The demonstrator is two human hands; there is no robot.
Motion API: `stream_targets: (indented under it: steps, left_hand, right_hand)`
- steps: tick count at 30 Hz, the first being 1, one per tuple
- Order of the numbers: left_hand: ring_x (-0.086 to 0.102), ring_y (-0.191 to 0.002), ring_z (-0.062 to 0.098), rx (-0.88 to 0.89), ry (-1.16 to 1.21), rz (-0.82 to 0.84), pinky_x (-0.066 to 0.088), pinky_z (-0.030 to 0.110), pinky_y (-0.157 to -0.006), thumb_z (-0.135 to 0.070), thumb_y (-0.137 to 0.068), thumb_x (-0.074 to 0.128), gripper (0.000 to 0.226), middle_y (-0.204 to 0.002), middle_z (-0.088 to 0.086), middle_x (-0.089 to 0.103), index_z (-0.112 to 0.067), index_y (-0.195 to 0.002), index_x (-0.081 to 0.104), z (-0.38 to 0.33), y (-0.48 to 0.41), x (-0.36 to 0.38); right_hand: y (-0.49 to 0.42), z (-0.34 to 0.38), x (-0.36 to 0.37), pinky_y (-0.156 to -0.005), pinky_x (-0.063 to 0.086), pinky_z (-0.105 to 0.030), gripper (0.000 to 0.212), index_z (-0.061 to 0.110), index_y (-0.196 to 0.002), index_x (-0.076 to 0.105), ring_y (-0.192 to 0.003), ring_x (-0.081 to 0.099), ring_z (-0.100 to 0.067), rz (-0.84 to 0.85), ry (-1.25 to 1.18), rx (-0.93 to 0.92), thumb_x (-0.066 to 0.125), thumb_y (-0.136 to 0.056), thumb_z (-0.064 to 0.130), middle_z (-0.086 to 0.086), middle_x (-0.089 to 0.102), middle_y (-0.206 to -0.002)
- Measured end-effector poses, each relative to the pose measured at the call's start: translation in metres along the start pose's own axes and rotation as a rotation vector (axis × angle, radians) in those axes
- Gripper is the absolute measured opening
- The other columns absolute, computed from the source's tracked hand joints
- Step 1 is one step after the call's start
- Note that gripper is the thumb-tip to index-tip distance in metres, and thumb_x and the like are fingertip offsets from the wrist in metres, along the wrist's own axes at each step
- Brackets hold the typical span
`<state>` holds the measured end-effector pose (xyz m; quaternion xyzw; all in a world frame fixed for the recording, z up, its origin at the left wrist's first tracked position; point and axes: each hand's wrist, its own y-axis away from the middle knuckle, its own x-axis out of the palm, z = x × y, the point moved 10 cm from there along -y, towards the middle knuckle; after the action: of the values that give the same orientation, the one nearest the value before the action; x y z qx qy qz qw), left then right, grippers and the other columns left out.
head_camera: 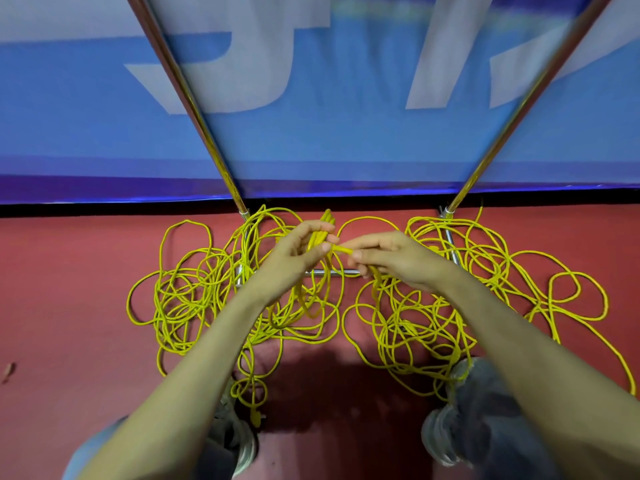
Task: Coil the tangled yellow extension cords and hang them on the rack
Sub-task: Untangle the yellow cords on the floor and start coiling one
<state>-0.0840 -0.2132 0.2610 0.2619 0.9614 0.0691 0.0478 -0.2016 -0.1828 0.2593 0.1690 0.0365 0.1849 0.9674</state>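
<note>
Left hand [298,252] fingers clamped round a small coil [320,237] above the red floor [69,306], right hand [391,258] pinching the feeding strand; remaining yellow cords [194,289] lie tangled around the rack [192,109] base; risk: pulling may tighten knots or snag the frame.

The red floor [69,289] carries sprawling tangled yellow cords [187,289], the rack's metal base [332,272] and two grey shoes [485,403].
</note>
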Motion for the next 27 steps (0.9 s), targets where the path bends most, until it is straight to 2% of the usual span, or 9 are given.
stream_targets:
  steps: [2,5,9,11,12,15,19,23,27]
  left_hand:
    - [0.040,-0.076,0.019,0.013,-0.013,0.019,0.035,0.029,-0.067,-0.018,-0.092,0.063,0.023,-0.087,0.009,0.047,-0.030,-0.110,0.058,-0.001,0.000,0.004]
    - [0.037,-0.063,0.014,0.032,0.059,-0.087,0.032,0.023,-0.055,-0.005,-0.092,0.060,0.021,-0.073,0.004,0.044,-0.022,-0.106,0.057,-0.006,-0.001,-0.001]
    - [0.040,-0.051,0.004,0.051,0.298,-0.211,0.034,0.014,-0.050,-0.001,-0.091,0.059,0.020,-0.061,-0.009,0.050,-0.016,-0.104,0.055,-0.020,-0.002,-0.023]
    - [0.041,-0.051,0.005,0.090,0.443,-0.242,0.035,0.015,-0.051,-0.002,-0.088,0.060,0.021,-0.068,-0.003,0.055,-0.015,-0.104,0.055,-0.026,-0.004,-0.040]
    - [0.041,-0.052,0.006,0.110,0.483,-0.254,0.036,0.015,-0.050,-0.001,-0.088,0.059,0.021,-0.070,-0.001,0.057,-0.014,-0.104,0.055,-0.029,-0.004,-0.047]
    - [0.043,-0.053,0.007,0.050,0.402,-0.262,0.037,0.016,-0.051,0.003,-0.088,0.060,0.025,-0.080,-0.001,0.068,-0.016,-0.105,0.056,-0.021,-0.005,-0.059]
    - [0.048,-0.074,0.018,-0.152,0.064,-0.122,0.038,0.026,-0.064,0.013,-0.086,0.052,0.039,-0.102,0.001,0.070,-0.015,-0.113,0.061,0.011,-0.003,-0.047]
    - [0.046,-0.052,0.007,-0.306,0.034,-0.063,0.035,0.024,-0.052,-0.015,-0.083,0.047,0.023,-0.091,0.000,0.074,-0.015,-0.096,0.066,0.019,0.001,-0.037]
    - [0.041,-0.051,0.009,-0.354,0.100,-0.033,0.032,0.023,-0.051,-0.037,-0.100,0.039,0.034,-0.091,0.006,0.073,-0.015,-0.095,0.064,0.021,0.001,-0.023]
  right_hand:
    - [0.000,0.007,-0.008,-0.066,0.039,-0.027,0.016,0.016,-0.095,0.067,-0.062,0.057,-0.007,-0.065,-0.106,-0.032,0.055,-0.091,0.005,0.007,0.067,-0.071]
    - [-0.003,0.009,-0.017,-0.062,0.044,-0.026,0.009,0.015,-0.088,0.063,-0.060,0.059,-0.009,-0.117,-0.119,-0.055,0.061,-0.087,0.006,0.003,0.067,-0.069]
    - [-0.009,-0.040,-0.019,-0.065,0.041,-0.018,0.012,0.013,-0.084,0.057,-0.062,0.052,0.002,-0.015,0.363,0.062,0.068,-0.084,0.009,-0.001,0.057,-0.074]
    - [-0.007,-0.079,-0.032,-0.053,0.034,-0.012,0.012,0.011,-0.084,0.055,-0.049,0.045,0.006,-0.021,0.570,0.199,0.064,-0.089,0.017,0.004,0.051,-0.070]
    - [-0.006,-0.088,-0.041,-0.049,0.032,-0.013,0.011,0.010,-0.087,0.054,-0.045,0.043,0.004,-0.077,0.560,0.223,0.061,-0.091,0.017,0.003,0.053,-0.071]
    - [-0.001,-0.069,-0.072,-0.049,0.035,-0.010,0.013,0.003,-0.102,0.049,-0.045,0.048,0.004,-0.377,0.172,0.087,0.056,-0.092,0.006,-0.006,0.059,-0.070]
    - [0.009,-0.014,-0.094,-0.057,0.042,-0.014,0.009,0.017,-0.091,0.054,-0.057,0.053,-0.003,-0.578,0.056,-0.192,0.055,-0.094,0.008,-0.003,0.058,-0.066]
    - [0.009,0.005,-0.080,-0.078,0.041,-0.007,0.018,0.017,-0.099,0.065,-0.081,0.060,0.009,-0.443,0.207,-0.254,0.057,-0.091,0.003,0.017,0.069,-0.080]
    - [0.000,0.006,-0.035,-0.083,0.042,-0.015,0.026,0.024,-0.106,0.067,-0.092,0.058,-0.003,-0.127,0.384,-0.211,0.062,-0.088,0.006,-0.004,0.066,-0.099]
